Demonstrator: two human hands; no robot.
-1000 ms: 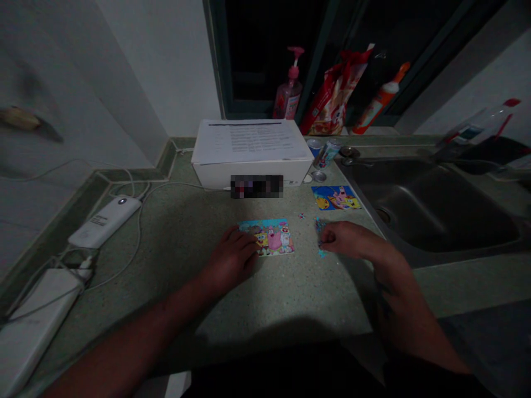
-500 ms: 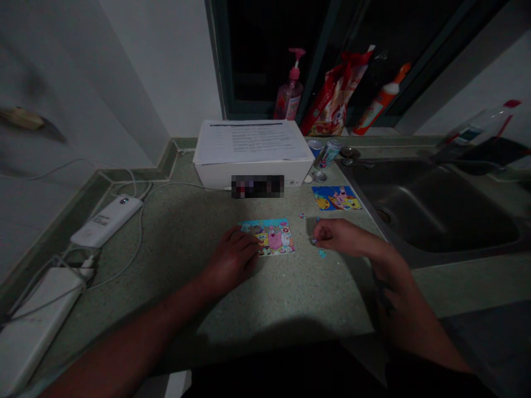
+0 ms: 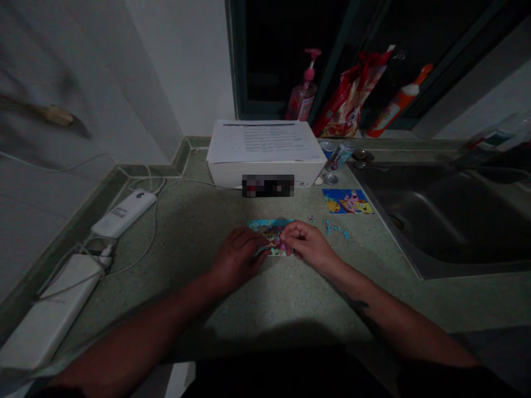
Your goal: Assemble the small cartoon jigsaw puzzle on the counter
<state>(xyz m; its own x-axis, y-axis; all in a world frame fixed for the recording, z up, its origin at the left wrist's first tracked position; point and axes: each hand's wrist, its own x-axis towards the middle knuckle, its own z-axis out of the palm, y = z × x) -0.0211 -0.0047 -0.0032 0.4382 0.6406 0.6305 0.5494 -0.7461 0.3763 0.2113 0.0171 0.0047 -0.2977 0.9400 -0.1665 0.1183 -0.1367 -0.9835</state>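
Observation:
A cartoon picture [image 3: 259, 223] with a turquoise top edge lies flat on the counter, largely covered by both hands. My left hand [image 3: 240, 251] is over its left part, fingers curled and thumb below them; small coloured bits show at the fingertips, too dim to make out. Over the right part, my right hand [image 3: 307, 243] pinches what looks like a small puzzle piece, mostly hidden by thumb and forefinger. The two hands' fingertips nearly meet. Several loose turquoise puzzle pieces [image 3: 329, 227] lie right of the right hand. Another small multicoloured piece [image 3: 311, 218] lies just behind it.
A blue cartoon card [image 3: 347, 202] lies by the steel sink [image 3: 448, 221]. Behind stands a white box [image 3: 265, 171] with a printed sheet on top. Cans [image 3: 341, 156] stand beside it. White power banks [image 3: 124, 211] with cables [image 3: 154, 221] lie at left.
My right hand has moved left from the loose pieces to the cartoon picture, uncovering several turquoise pieces. My left hand stays over the picture's left side. The view has shifted slightly.

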